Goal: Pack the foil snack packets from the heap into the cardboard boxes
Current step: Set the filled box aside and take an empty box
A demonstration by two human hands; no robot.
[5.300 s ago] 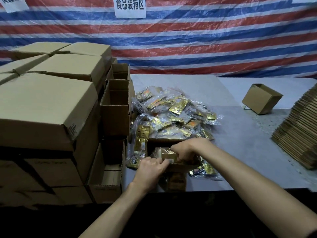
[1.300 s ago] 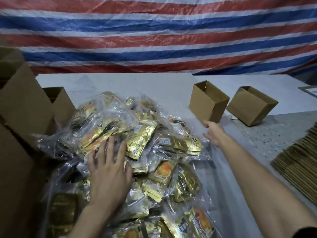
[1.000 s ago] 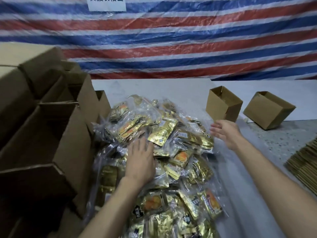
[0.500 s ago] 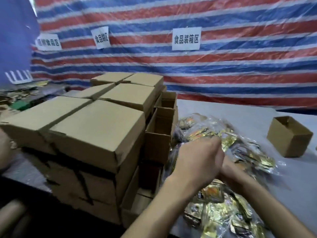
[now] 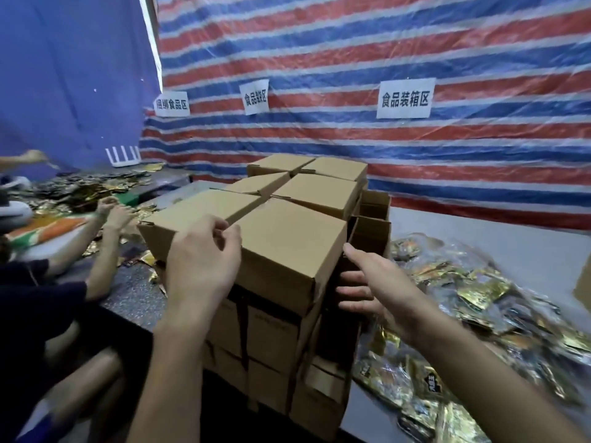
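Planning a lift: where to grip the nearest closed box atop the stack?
Probably squeeze the nearest closed box across its width: left hand fingers into the seam with its left neighbour, right hand on the exposed right wall. Top is flat, flaps shut, no handle.

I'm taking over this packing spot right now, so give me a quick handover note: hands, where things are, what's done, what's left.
Left hand: loosely curled over the top of the nearest closed box, holding nothing.
Right hand: open, fingers spread beside the stack, empty.
Things: open boxes just behind the right hand; packet heap on the table to the right.
Done: several boxes closed and stacked.
Left: the heap is large; pack it into the open boxes.
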